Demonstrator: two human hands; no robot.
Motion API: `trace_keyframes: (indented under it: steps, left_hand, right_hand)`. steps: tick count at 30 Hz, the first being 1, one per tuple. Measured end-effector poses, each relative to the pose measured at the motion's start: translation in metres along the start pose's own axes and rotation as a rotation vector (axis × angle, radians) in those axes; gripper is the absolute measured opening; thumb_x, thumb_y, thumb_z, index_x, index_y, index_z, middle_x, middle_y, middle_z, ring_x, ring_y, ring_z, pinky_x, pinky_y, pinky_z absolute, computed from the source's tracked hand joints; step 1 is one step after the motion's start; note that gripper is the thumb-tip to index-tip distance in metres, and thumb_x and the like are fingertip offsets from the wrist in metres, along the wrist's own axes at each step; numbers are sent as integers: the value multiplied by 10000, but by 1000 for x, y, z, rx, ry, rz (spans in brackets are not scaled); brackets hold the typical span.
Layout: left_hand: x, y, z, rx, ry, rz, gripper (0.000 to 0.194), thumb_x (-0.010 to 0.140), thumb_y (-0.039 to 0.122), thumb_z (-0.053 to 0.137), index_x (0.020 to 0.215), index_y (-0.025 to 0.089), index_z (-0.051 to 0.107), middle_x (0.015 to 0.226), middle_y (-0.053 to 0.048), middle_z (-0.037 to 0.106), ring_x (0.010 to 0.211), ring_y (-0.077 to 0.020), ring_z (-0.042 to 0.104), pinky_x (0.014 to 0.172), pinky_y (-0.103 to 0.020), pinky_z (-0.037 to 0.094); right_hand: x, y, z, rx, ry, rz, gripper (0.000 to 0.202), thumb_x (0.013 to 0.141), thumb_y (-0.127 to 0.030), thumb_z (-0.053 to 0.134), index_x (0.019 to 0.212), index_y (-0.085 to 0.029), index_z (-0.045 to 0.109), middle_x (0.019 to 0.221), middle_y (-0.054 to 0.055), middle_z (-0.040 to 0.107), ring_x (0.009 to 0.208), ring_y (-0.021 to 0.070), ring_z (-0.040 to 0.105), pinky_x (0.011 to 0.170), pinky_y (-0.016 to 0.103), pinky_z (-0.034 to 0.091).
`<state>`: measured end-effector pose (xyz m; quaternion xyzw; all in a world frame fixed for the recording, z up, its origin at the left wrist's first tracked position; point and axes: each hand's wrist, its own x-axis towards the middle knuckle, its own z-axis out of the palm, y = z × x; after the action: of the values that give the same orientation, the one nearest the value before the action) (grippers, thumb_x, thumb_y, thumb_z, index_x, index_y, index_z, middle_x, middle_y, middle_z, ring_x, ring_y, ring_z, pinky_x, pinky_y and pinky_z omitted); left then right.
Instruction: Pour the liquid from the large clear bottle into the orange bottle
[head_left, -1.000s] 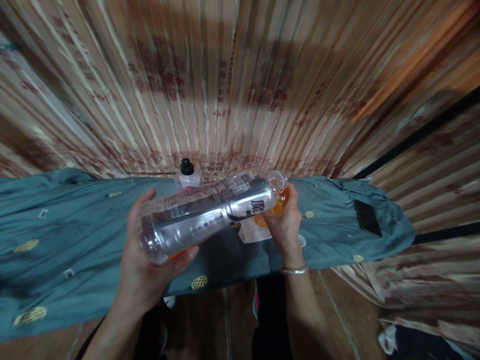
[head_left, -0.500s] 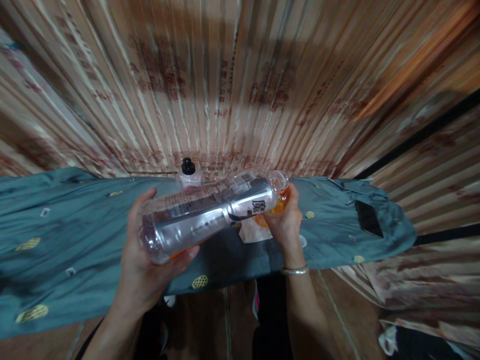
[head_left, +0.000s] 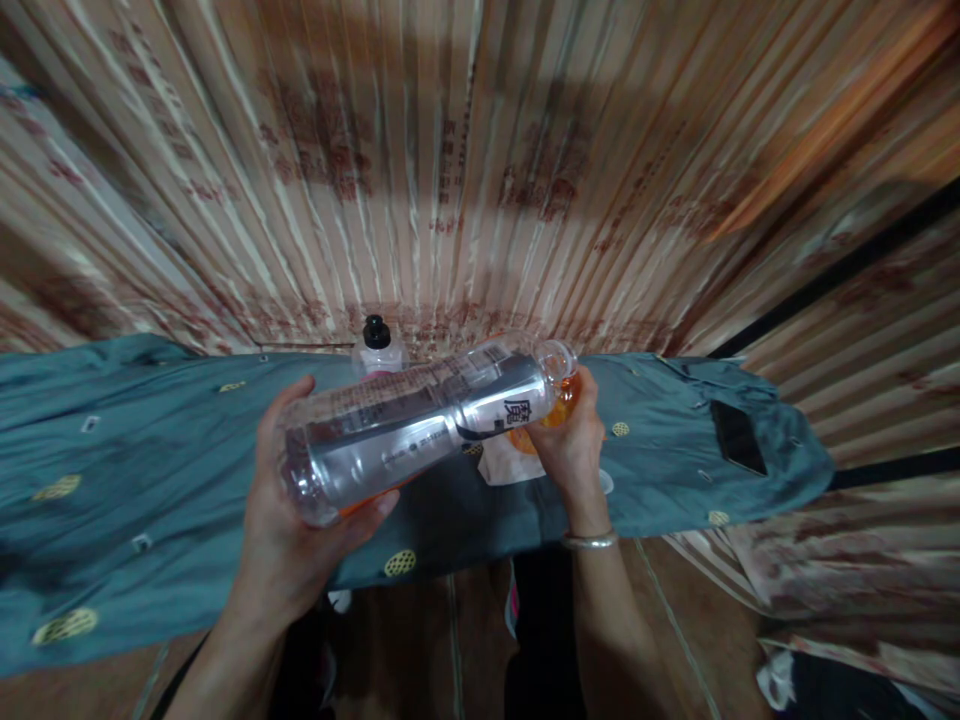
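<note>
My left hand (head_left: 289, 510) is wrapped around the base of a large clear plastic bottle (head_left: 420, 425) with a silvery label and dark print. The bottle lies tilted, its open neck pointing right. At that neck, my right hand (head_left: 566, 435) is closed on a small container of orange liquid (head_left: 561, 402), partly hidden by the bottle and fingers. Below and behind the bottle, a white packet or paper (head_left: 510, 468) with orange on it rests on the cloth. A round white piece (head_left: 606, 483) shows beside my right wrist.
A clear bottle with a black cap (head_left: 376, 335) stands behind the held one. The table has a teal cloth (head_left: 172, 450) with yellow patterns. A dark phone (head_left: 739, 438) lies at the right. Pleated curtains (head_left: 480, 180) hang behind, with a dark bar (head_left: 847, 262) at the right.
</note>
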<state>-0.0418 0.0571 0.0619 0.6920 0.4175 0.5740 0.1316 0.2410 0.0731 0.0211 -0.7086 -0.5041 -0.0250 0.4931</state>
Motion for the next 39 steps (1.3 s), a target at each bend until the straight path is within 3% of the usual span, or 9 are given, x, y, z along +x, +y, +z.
trace_keyframes:
  steps: [26, 39]
  left_hand:
    - [-2, -2, -1, -13, 0, -24, 903, 711, 430, 872, 1534, 289, 531, 1191, -45, 695, 957, -214, 736, 781, -347, 645]
    - [-1, -1, -1, -5, 13, -23, 922, 708, 451, 868, 1543, 284, 516, 1188, -44, 696, 956, -221, 728, 766, -354, 648]
  right_hand:
    - [1, -2, 0, -17, 1, -1, 854, 700, -451, 786, 1451, -161, 501, 1291, 203, 775, 1123, 382, 786, 907, 496, 659]
    - [0, 0, 1, 1, -1, -9, 840, 710, -434, 778, 1459, -172, 501, 1286, 184, 779, 1102, 361, 793, 894, 471, 661]
